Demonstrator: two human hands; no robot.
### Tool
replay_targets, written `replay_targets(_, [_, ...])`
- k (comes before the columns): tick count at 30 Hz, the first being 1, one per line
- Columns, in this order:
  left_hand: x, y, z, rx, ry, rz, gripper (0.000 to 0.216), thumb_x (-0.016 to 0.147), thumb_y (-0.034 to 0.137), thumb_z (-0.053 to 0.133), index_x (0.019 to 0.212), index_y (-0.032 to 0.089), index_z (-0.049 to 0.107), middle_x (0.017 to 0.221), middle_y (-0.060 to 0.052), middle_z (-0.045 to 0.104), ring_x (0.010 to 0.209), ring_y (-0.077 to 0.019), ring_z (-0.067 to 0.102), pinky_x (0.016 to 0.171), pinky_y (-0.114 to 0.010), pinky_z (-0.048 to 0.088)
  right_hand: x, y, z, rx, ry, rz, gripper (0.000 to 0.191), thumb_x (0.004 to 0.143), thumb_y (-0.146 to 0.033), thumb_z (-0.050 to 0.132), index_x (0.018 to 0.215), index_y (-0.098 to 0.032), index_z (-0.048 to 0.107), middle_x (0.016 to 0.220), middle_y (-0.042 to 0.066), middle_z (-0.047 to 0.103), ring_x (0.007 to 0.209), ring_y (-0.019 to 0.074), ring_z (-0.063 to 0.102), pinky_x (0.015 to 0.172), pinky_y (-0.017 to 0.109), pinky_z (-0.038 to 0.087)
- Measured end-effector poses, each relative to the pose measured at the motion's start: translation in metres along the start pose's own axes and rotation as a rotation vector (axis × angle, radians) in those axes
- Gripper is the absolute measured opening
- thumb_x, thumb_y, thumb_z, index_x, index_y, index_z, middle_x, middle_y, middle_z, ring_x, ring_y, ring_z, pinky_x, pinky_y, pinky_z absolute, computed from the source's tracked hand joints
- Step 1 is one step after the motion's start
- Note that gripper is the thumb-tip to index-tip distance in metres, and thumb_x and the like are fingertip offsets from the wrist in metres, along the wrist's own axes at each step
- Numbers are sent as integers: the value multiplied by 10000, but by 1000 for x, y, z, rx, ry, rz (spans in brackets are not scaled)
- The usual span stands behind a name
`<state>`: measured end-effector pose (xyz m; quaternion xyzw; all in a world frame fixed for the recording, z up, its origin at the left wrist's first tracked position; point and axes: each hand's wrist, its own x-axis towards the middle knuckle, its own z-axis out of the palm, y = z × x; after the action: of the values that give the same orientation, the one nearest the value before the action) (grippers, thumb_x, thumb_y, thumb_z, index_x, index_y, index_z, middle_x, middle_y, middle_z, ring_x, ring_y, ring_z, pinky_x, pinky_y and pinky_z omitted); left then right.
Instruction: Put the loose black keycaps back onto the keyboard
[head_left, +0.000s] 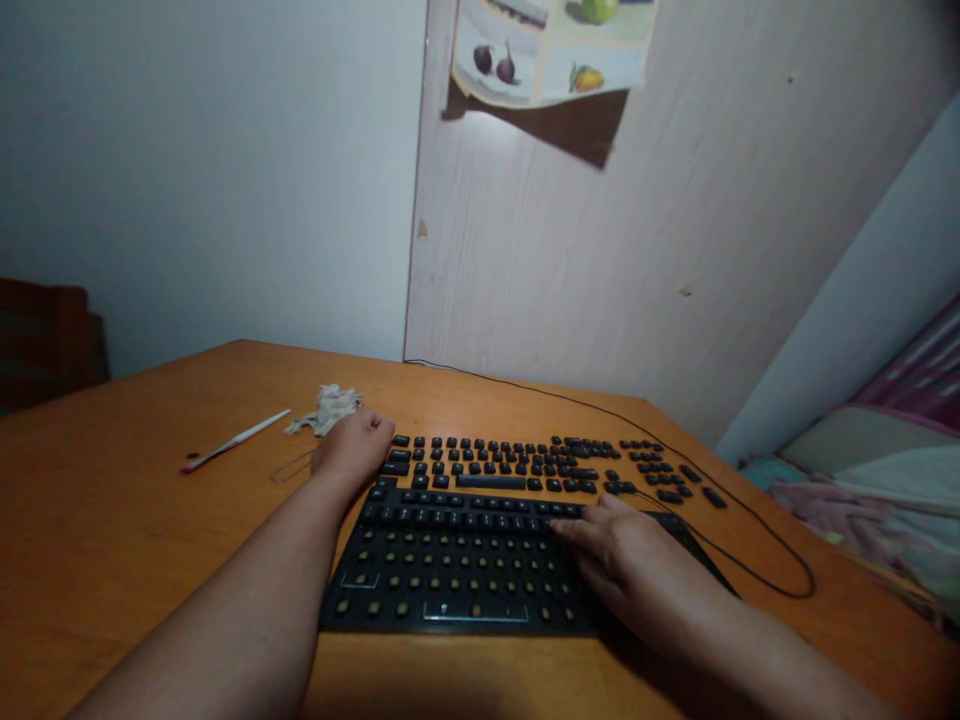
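A black keyboard (465,570) lies on the table near me. Its two far rows carry keycaps, while the nearer rows show bare key stems. Bunched together, the fingers of my right hand (619,550) press on a keycap at the right end of the second row. My left hand (354,447) is closed beside the left end of the loose keycaps (491,462). Its fingertips are turned away, so I cannot see whether anything is in them. The loose keycaps lie in rows behind the keyboard, with a long space bar (491,482) among them.
A crumpled grey cloth (334,405), a white thin-handled brush (244,436) and a bent wire piece (291,466) lie at the left. A black cable (780,585) loops along the right of the wooden table (142,520). The wall (525,250) stands behind.
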<state>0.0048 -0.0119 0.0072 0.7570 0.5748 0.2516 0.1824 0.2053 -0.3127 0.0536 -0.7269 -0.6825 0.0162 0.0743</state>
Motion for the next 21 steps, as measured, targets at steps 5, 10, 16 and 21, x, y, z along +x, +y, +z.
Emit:
replay_targets(5, [0, -1, 0, 3, 3, 5, 327, 805, 507, 468, 796, 266, 689, 842, -20, 718, 744, -224, 615, 553, -286, 316, 1, 0, 2, 4, 18, -4, 281, 859, -91, 514, 981, -224, 729, 884, 52, 678, 877, 208, 552, 823, 316, 409])
replay_targets(10, [0, -2, 1, 1, 2, -1, 316, 796, 510, 478, 766, 269, 679, 813, -16, 711, 733, -223, 612, 546, -290, 307, 2, 1, 0, 2, 25, -10, 275, 866, -103, 520, 1000, -222, 728, 875, 60, 674, 884, 217, 554, 813, 318, 408])
replay_targets(16, [-2, 0, -1, -7, 4, 1, 337, 811, 518, 459, 794, 266, 682, 827, -23, 714, 747, -227, 618, 551, -291, 310, 1, 0, 0, 11, 13, -10, 272, 871, -112, 526, 1006, -231, 729, 882, 52, 676, 869, 210, 557, 809, 320, 407])
replay_targets(21, [-2, 0, -1, 5, -4, 8, 315, 807, 489, 463, 778, 264, 681, 811, -24, 708, 736, -227, 610, 550, -292, 315, 1, 0, -1, 1, 23, -3, 280, 861, -105, 530, 1000, -237, 735, 885, 47, 680, 883, 208, 554, 811, 314, 406])
